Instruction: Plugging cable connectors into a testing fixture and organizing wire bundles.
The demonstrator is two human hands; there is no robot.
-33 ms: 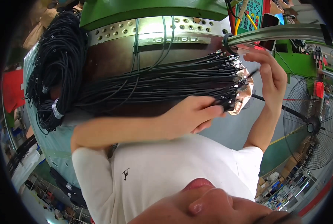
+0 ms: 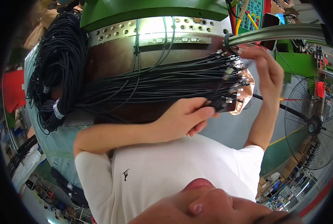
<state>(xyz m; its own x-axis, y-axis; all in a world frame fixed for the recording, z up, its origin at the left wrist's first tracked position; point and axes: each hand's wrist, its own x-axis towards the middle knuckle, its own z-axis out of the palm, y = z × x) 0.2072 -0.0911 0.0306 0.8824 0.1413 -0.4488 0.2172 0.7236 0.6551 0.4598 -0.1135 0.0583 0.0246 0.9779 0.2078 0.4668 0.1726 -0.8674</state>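
Black cable ends (image 2: 219, 104) are gripped by the clenched left hand (image 2: 192, 115), near right of the laid cables (image 2: 174, 89); whether anything is held by the half-curled right hand (image 2: 269, 71) cannot be told. Connectors (image 2: 244, 81) could be snagged by crossing.

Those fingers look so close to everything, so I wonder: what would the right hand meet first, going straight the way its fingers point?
Pointing leftward, the right hand would probably meet the metal-tipped cable ends first; the black loop lies close to that line, and depth is unclear.
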